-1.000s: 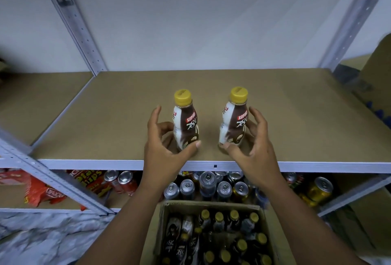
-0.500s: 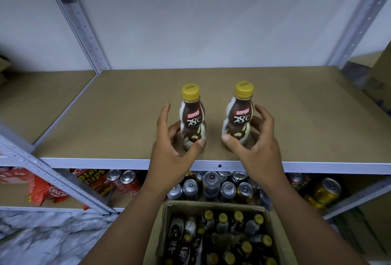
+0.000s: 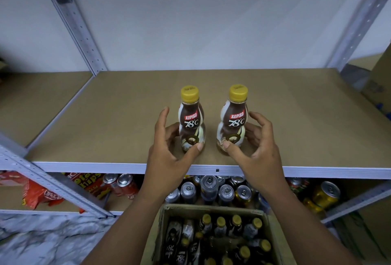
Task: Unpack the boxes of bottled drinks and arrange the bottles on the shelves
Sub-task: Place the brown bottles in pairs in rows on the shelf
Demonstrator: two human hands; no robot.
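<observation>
While the left bottle [image 3: 191, 116] and the right bottle [image 3: 234, 116] are standing upright near the front edge of the shelf [image 3: 127, 116] in the head view, labels facing outward for display, the left hand [image 3: 169, 154] and the right hand [image 3: 256, 150] are each cupping one, thumb tip pressing its base, probably steadying and squaring them. Below the shelf, the box [image 3: 211, 208] is holding many more bottles [image 3: 220, 222], so unpacking is looking barely begun.

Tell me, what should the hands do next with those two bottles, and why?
Probably let go and reach down for more. The left bottle and right bottle stand upright on the shelf, labels forward, loosely held by the left hand and right hand, and the box below holds many more.
</observation>
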